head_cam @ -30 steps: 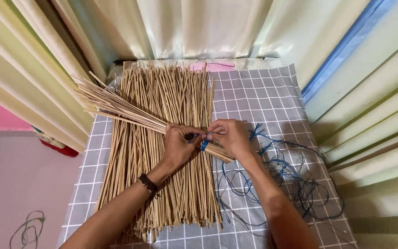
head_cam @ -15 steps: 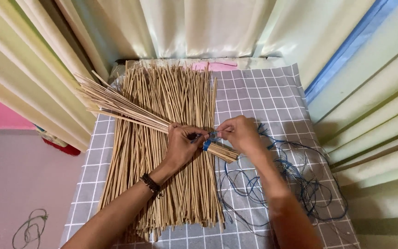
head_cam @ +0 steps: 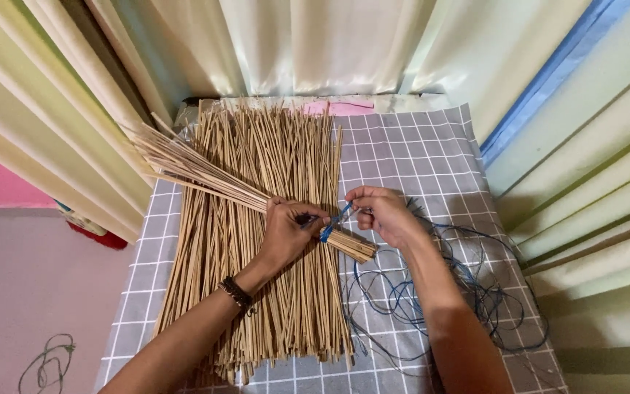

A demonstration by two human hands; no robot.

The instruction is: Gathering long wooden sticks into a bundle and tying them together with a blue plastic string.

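Above the stick pile (head_cam: 257,292), left hand (head_cam: 286,233) grips a bundle (head_cam: 205,175); right hand (head_cam: 384,215) pinches blue string (head_cam: 337,219).

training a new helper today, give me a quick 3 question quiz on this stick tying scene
1. True or false: the left hand grips a small bundle of sticks lying slantwise across the big stick pile.
2. What does the right hand pinch? A) blue string B) scissors C) a loose stick
3. On which side of the pile does the tangle of blue cord lie on the checked cloth?

Key: 1 true; 2 A, the blue string at the bundle; 3 the person's right.
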